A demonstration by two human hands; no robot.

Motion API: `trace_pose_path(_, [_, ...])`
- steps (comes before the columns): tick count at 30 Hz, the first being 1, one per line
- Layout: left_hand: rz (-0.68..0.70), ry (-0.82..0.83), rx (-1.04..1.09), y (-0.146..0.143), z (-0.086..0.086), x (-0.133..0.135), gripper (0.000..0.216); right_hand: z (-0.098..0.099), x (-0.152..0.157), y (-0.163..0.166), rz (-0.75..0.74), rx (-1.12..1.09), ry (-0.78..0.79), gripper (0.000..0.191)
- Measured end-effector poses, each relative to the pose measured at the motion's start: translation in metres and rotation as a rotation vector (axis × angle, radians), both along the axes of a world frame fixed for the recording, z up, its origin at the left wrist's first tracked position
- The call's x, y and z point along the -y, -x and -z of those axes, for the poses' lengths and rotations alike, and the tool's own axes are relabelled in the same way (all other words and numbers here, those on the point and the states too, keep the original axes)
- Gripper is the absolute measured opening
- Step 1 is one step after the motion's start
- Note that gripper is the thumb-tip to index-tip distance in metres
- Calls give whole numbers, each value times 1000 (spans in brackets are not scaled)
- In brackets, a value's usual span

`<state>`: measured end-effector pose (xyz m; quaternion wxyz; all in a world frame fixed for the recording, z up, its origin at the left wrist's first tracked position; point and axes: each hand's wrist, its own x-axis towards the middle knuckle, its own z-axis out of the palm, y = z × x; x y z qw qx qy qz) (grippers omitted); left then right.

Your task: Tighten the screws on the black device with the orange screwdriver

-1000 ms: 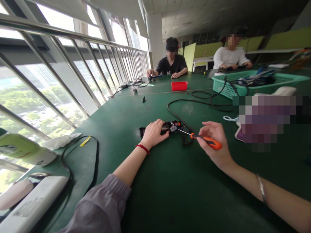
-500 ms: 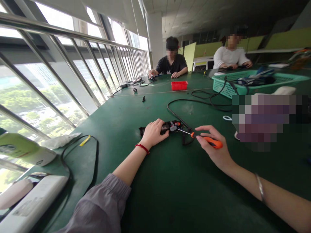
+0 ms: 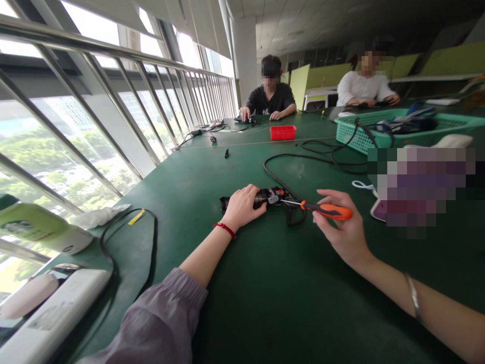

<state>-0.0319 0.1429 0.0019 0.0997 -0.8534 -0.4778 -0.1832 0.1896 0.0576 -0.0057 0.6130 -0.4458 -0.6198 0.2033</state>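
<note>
Screwdriver [image 3: 330,210] swung more level, right of black device [image 3: 265,195]. Right hand [image 3: 346,230] fingers loosely hold screwdriver; left hand [image 3: 241,206] wraps device. Likely rigid, smooth: grip mid-body.

The black device [image 3: 262,196] has a glossy, plastic-looking casing. Right of it, the screwdriver [image 3: 333,211] joins a shiny metal shaft to a smooth, plastic-looking handle. Under it, the tabletop [image 3: 257,288] is smooth with a soft sheen. Beyond it stands a red plastic tray [image 3: 282,133]; left of it, a polished metal railing [image 3: 113,55]. Nearer lies a sleeve [image 3: 162,313] of matt, wrinkled cloth.
</note>
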Motion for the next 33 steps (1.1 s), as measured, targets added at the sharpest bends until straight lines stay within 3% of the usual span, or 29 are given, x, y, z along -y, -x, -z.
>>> trace_pose_path(3, [3,-14,0,0,0,0,26,1,-2,0,-46,-39,-29,40])
trace_pose_path(7, [6,-25,-10,0,1,-1,26,-2,1,0,-89,18,162,16])
trace_pose_path(9, [4,-30,-17,0,2,-2,26,-4,4,0,-96,81,174,12])
trace_pose_path(13, [-6,-42,-40,0,2,-2,27,-3,6,1,-179,346,75,13])
trace_pose_path(20, [-120,-105,-110,5,-1,7,29,6,6,6,-511,862,6,35])
trace_pose_path(25, [-265,-59,-129,40,-6,18,30,2,9,6,-520,872,72,30])
trace_pose_path(33, [-660,-83,4,116,-12,30,38,-3,13,9,-495,876,87,24])
